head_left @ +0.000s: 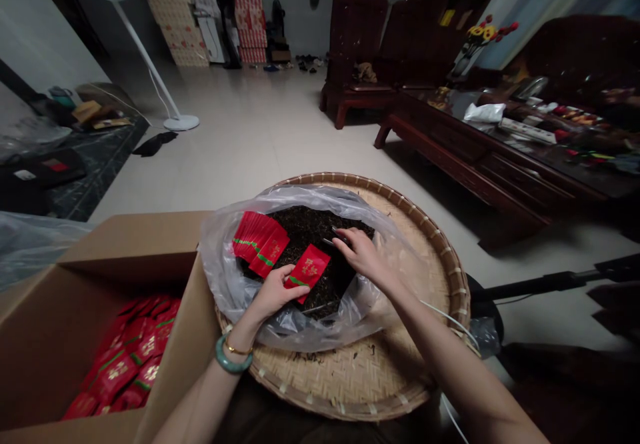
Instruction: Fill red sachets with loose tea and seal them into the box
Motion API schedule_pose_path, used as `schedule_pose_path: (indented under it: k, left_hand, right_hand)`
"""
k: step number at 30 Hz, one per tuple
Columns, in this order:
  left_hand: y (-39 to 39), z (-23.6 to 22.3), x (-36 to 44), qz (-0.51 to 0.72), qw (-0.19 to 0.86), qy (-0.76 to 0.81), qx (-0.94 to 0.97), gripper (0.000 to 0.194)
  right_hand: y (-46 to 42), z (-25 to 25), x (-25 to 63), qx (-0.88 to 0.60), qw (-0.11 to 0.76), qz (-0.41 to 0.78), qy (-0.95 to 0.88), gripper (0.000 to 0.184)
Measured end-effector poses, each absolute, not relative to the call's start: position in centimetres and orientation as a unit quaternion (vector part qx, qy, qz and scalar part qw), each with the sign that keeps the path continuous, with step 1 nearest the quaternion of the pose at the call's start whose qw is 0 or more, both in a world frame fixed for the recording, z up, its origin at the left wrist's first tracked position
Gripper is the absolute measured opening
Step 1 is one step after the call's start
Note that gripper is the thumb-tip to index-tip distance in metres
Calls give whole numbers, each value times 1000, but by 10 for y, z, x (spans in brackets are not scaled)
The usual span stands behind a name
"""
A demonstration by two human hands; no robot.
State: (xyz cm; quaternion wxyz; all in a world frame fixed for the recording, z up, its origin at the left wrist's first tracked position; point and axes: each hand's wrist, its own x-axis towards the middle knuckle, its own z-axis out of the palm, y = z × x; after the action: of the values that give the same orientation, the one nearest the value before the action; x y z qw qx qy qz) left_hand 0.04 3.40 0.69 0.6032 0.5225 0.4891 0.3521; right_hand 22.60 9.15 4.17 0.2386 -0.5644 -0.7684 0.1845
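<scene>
My left hand [274, 292] grips a red packet [311, 268] with gold print and a green band, its fingers closed on the lower edge. To the right, my right hand [361, 252] is pinched around small metal tongs [331, 237], whose tips point left above the dark loose tea leaves [305, 221]. The leaves fill an open clear plastic bag [223, 291]. A fanned row of red packets [260, 239] lies on the leaves at the bag's left side. The bag rests on a round woven bamboo tray [350, 381].
A cardboard box [195, 317] at the left holds many red packets [125, 364]. A white cable [453, 321] crosses the tray's right edge. Farther off are a standing fan [181, 123], a dark wooden table [450, 141] with clutter, and stacked boxes [250, 24].
</scene>
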Motion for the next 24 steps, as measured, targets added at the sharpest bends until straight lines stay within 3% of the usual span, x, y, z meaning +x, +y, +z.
schedule_pose_path:
  k: [7,13,20,24]
  left_hand:
    - [34,6,-1,325,595,485,553,38]
    - [34,4,-2,328,594,487,550,35]
    - [34,3,-1,365,600,495,512,38]
    - [35,0,1,376,626,477,488,44]
  right_hand:
    - [86,41,179,-464,285,253,-800,23]
    - [88,37,181,-450,321,287,-782,29]
    - [83,49,198,-465,226,534,-668,26]
    - [91,70,220,-546,231,475,-649,22]
